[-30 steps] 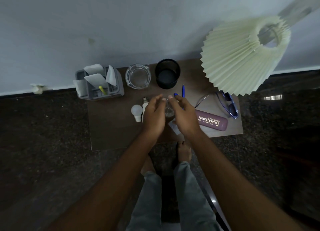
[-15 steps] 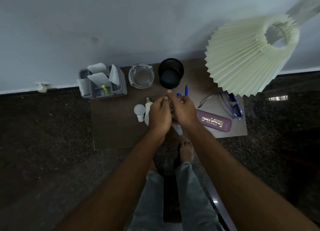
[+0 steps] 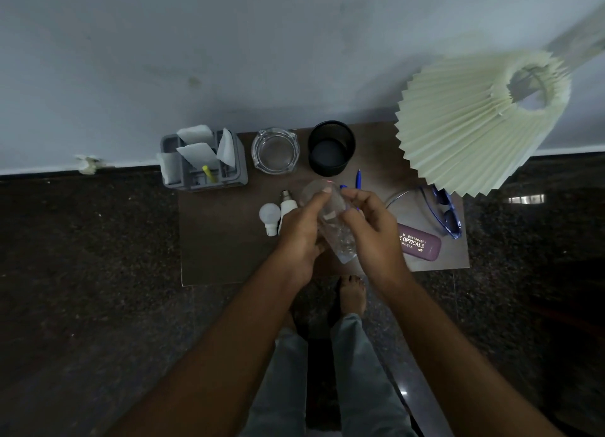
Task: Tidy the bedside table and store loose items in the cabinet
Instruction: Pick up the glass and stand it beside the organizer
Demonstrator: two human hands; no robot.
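Above the tabletop (image 3: 222, 250) centre, left hand (image 3: 299, 240) and right hand (image 3: 375, 228) curl fingers around a clear glass (image 3: 332, 222); its smooth wall could slip, dropping it onto the bulb (image 3: 270, 215) at 9 o'clock.

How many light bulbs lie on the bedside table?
2. A small round bulb lies left of the left hand; a second bulb beside it, partly covered by that hand. That hand and the right hand, holding a clear container, may hide more.

Head-worn view, steeply down, close.
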